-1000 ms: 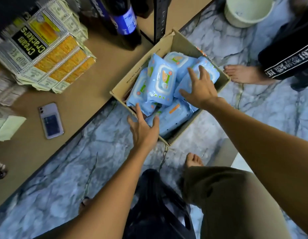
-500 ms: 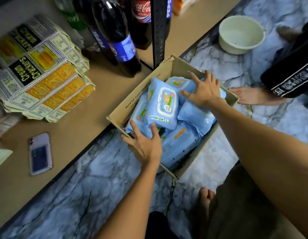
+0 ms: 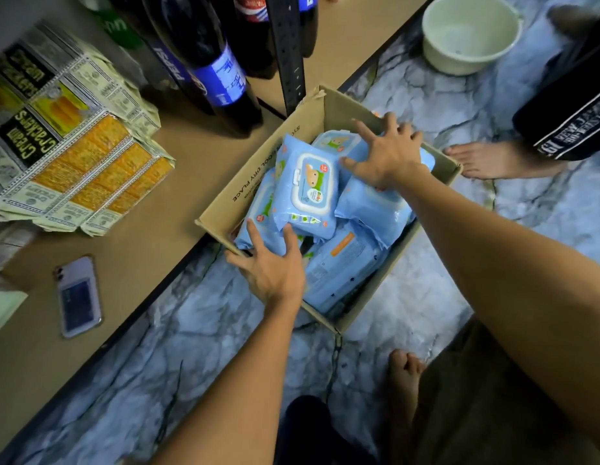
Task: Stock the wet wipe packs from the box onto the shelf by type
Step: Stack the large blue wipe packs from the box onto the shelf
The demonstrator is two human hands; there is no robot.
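An open cardboard box [image 3: 255, 182] stands on the marble floor against the low shelf [image 3: 191, 169]. Several light blue wet wipe packs fill it; the top pack [image 3: 308, 193] shows a white flip lid with a cartoon baby. My left hand [image 3: 271, 270] reaches over the box's near corner, its spread fingers touching the lower end of the left packs. My right hand [image 3: 386, 152] lies with spread fingers on the packs at the far side of the box. Neither hand has lifted a pack.
Cream cracker packs [image 3: 67, 139] are stacked on the shelf at left, with a phone [image 3: 78, 297] lying near the shelf edge. Dark cola bottles [image 3: 211, 72] and a black shelf post [image 3: 288, 52] stand behind the box. A pale basin [image 3: 469, 31] and another person's bare foot [image 3: 493, 159] are at right.
Both hands have gone lower into the box and now rest on the packs. The view has shifted closer to the box.
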